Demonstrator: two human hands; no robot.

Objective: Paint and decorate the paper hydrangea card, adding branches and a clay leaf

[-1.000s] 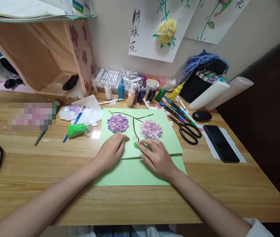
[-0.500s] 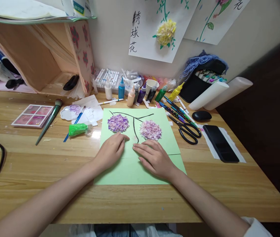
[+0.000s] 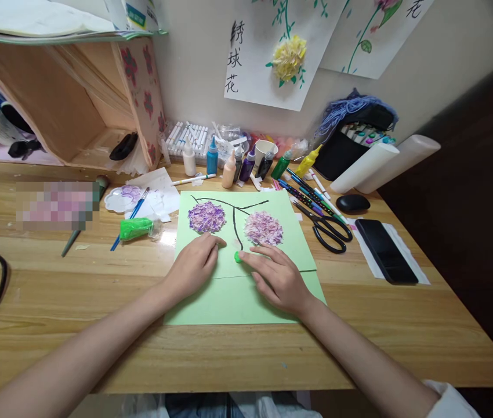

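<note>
Pale green paper (image 3: pixel 246 302) lies on the table under both hands. On it are a purple flower cluster (image 3: pixel 207 217), a pinker cluster (image 3: pixel 264 227) and black drawn branches. A small bright green lump (image 3: pixel 238 256) sits at the lower end of the central black line. My right hand (image 3: pixel 276 276) touches its right side with a fingertip, the fingers spread and holding nothing. My left hand (image 3: pixel 196 261) rests on the paper below the purple cluster, its index finger pointing right and the others curled; nothing shows in it.
A bright green clay packet (image 3: pixel 136 229) and blue brushes (image 3: pixel 129 219) lie left of the paper. Paint bottles (image 3: pixel 212 157) stand behind it. Black scissors (image 3: pixel 327 227), pens, a mouse (image 3: pixel 353 203) and a phone (image 3: pixel 385 251) are on the right.
My right hand has shifted slightly right and its fingers have lifted off the spot, so the green lump now shows. My left hand has hardly moved.
</note>
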